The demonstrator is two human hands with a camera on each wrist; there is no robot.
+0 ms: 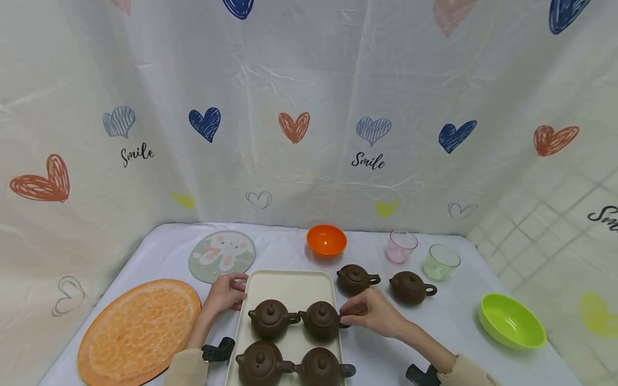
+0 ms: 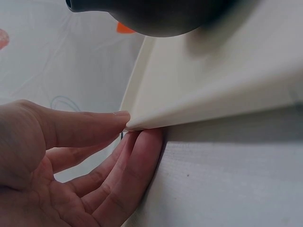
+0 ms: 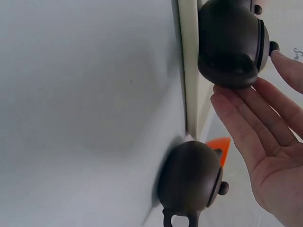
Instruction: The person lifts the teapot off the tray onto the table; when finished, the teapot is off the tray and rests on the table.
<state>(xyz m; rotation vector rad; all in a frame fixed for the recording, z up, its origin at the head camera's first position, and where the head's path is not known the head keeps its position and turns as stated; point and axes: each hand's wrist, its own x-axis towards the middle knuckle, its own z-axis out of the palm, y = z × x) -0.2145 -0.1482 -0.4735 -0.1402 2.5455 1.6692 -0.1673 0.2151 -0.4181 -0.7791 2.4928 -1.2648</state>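
My left hand (image 1: 226, 292) pinches the left rim of a cream rectangular tray (image 1: 289, 284); the left wrist view has its thumb above the edge and fingers below. Several dark brown teapots stand on the tray in two rows, handles to the right. My right hand (image 1: 374, 313) is at the handle of the back right teapot (image 1: 320, 320). In the right wrist view its fingers extend to that handle, with the thumb apart near the lid knob. Two more brown teapots, one near the tray (image 1: 354, 280) and one farther right (image 1: 410, 288), stand on the white cloth.
An orange bowl (image 1: 326, 240), a pink glass (image 1: 401, 246) and a green glass (image 1: 441, 262) stand at the back. A lime bowl (image 1: 512, 321) sits far right. Left of the tray lie a bread-patterned round mat (image 1: 140, 332) and a rabbit-print mat (image 1: 222, 255). A heart-print curtain hangs behind.
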